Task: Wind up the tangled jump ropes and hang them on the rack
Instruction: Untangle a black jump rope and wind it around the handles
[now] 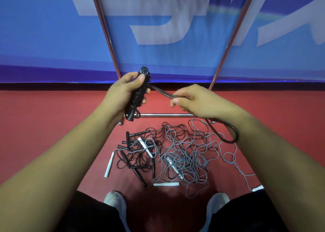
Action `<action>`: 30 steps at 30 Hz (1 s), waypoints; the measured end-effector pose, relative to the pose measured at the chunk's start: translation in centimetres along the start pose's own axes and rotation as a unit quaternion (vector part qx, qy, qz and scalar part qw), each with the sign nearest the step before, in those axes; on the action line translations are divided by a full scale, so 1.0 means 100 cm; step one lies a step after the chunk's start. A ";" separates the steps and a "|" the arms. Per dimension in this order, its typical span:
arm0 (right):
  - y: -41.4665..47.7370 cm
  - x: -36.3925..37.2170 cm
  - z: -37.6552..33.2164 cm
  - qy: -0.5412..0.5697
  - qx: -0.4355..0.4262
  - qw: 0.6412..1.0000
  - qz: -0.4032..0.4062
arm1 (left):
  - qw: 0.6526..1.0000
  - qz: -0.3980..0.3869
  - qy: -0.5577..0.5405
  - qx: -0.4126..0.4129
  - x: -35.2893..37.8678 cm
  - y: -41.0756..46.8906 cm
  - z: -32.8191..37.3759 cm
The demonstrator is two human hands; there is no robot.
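My left hand (123,89) grips a black jump rope bundle (139,94), its cord coiled tightly round the handles, held upright in front of the rack. My right hand (191,99) pinches the free end of that black cord (163,93), stretched taut between both hands; the loose tail loops down past my right wrist (230,136). On the red floor below lies a tangled pile of ropes: black ones (135,154) at the left, grey ones (186,154) at the right, with white handles (110,164) among them. The metal rack (167,115) stands behind the pile.
The rack's two chrome uprights (105,29) slant up against a blue banner wall (175,59). My two grey shoes (115,201) stand just in front of the pile. One grey cord (237,166) trails off to the right across the floor.
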State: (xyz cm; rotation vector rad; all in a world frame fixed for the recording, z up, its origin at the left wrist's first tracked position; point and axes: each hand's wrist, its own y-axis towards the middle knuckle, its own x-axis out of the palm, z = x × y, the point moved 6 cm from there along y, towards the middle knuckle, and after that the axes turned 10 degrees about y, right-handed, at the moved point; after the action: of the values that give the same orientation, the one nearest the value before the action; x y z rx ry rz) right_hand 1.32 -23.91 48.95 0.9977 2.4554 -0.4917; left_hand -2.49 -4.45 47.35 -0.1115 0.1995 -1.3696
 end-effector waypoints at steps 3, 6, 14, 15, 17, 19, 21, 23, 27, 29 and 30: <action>0.000 0.012 -0.014 -0.022 -0.031 0.999 -0.016 | 0.992 0.029 0.122 0.011 -0.003 0.000 -0.001; 0.000 0.018 -0.019 -0.058 -0.053 0.997 -0.024 | 0.965 0.023 0.256 0.053 0.002 0.001 -0.002; 0.002 0.011 -0.018 -0.020 -0.061 0.998 0.005 | 0.818 -0.184 0.537 0.093 0.022 -0.008 -0.014; 0.002 0.007 -0.019 -0.009 -0.065 0.998 0.024 | 0.818 -0.212 0.526 0.096 0.025 -0.012 -0.014; 0.002 0.000 -0.021 0.000 -0.073 0.996 0.052 | 0.819 -0.246 0.506 0.113 0.030 -0.018 -0.013; 0.003 -0.001 -0.021 0.004 -0.077 0.995 0.069 | 0.825 -0.259 0.485 0.132 0.035 -0.021 -0.011; 0.003 -0.002 -0.020 0.021 -0.080 0.993 0.086 | 0.845 -0.259 0.444 0.148 0.040 -0.025 -0.008; 0.002 -0.006 -0.017 0.064 -0.086 0.989 0.103 | 0.876 -0.253 0.375 0.169 0.044 -0.029 -0.001; 0.003 -0.012 -0.011 0.108 -0.084 0.985 0.101 | 0.935 -0.246 0.203 0.154 0.046 -0.032 0.006; 0.004 -0.011 -0.009 0.123 -0.078 0.985 0.092 | 0.957 -0.232 0.119 0.128 0.045 -0.028 0.003; 0.004 -0.010 -0.008 0.137 -0.073 0.984 0.085 | 0.964 -0.225 0.084 0.118 0.045 -0.026 0.001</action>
State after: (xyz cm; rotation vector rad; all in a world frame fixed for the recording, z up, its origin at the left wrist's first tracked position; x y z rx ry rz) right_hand 2.04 -23.82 50.04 1.2684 2.5665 -0.1206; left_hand -4.13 -9.41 47.61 0.1693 0.1558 -1.8483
